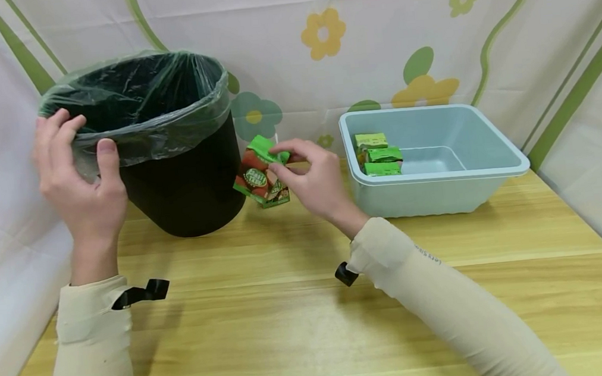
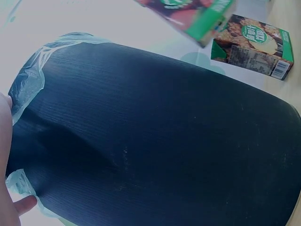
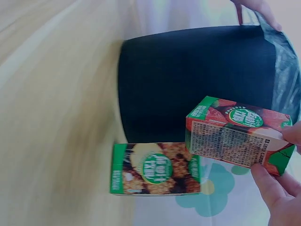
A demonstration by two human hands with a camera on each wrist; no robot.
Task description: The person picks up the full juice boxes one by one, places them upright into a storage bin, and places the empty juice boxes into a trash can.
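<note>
My left hand (image 1: 82,183) grips the rim of a black trash can (image 1: 188,192), fingers over the edge and thumb on the outside of its translucent green trash bag (image 1: 167,131). Between thumb and fingers of my right hand (image 1: 322,180), a red and green juice box (image 3: 240,127) is pinched by one end, held tilted in the air beside the can. Below it a second juice box (image 3: 157,169), brown and green, stands on the table near the can; the held box partly covers it in the head view.
To the right a light blue plastic basin (image 1: 441,193) stands on the wooden table (image 1: 303,331). Several green-topped juice boxes (image 1: 384,155) sit along its left side. Behind everything hangs a white curtain (image 1: 266,36) with flower prints.
</note>
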